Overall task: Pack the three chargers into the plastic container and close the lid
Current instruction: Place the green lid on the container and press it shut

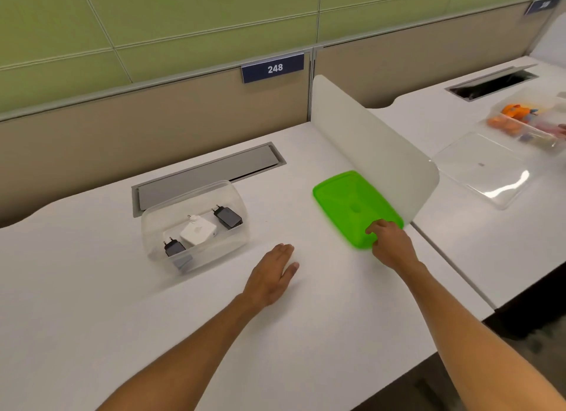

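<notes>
Head view, the only one: all three chargers are in your clear plastic container (196, 223), which sits open on the white desk (92, 288), forward and left of both hands. A black charger (228, 217) lies at the far right end, a white charger (197, 231) in the middle, a second black charger (173, 247) at the near left. Packing looks done; the lid is what's left. The green lid (355, 207) lies flat on the desk to the right, hard against the white divider panel (382, 153), well apart from the container. Its long axis runs from far-left to near-right, and the container's long axis runs the other diagonal, near-left to far-right, so expect to turn the lid as you carry it across. Your right hand (390, 245) is on the lid's near corner, fingers curled over the edge, thumb side hidden; whether it has a firm pinch yet you cannot tell from here. Your left hand (272, 272) is open, palm down, fingers together, flat just above or on the desk between container and lid, holding nothing, nearer the container. Judgement: right carries leftward, left steadies the box.
</notes>
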{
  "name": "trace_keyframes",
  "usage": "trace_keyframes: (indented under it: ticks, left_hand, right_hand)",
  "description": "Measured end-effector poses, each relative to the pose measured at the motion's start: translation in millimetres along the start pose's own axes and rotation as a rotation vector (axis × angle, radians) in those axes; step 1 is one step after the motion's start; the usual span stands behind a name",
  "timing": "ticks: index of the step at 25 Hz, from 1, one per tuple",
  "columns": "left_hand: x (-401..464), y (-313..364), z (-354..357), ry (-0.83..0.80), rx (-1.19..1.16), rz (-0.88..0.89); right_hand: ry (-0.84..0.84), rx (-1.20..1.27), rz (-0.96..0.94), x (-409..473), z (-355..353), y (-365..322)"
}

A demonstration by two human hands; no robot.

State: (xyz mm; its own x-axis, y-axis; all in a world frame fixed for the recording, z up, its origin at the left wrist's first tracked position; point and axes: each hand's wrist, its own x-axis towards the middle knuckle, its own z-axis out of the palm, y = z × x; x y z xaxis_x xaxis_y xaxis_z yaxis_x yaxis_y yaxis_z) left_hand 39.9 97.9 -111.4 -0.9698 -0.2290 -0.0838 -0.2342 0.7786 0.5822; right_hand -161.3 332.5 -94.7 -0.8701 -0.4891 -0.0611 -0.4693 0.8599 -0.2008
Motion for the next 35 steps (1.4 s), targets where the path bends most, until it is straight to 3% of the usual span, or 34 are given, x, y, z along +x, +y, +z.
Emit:
trace_keyframes:
  ticks: [12,18,24,30,35]
  left_hand:
    - [49,20,3,-0.067,-0.056,-0.065]
    - [61,23,-13,0.006,-0.194,-0.088]
    - [77,32,-51,0.131,-0.332,-0.067]
    - [82,29,-104,0.358,-0.649,-0.216]
    - [66,-6,-142,0.524,-0.757,-0.278]
  right_hand:
    - [0.040,-0.049,-0.033,-5,19,8]
    - [0.302,0.042,-0.175,8,-2,-8]
    - [0.536,0.205,-0.250,26,-53,-62]
    - [0.617,0.478,-0.226,27,-102,-132]
    - [0.625,0.873,-0.238,30,-132,-193]
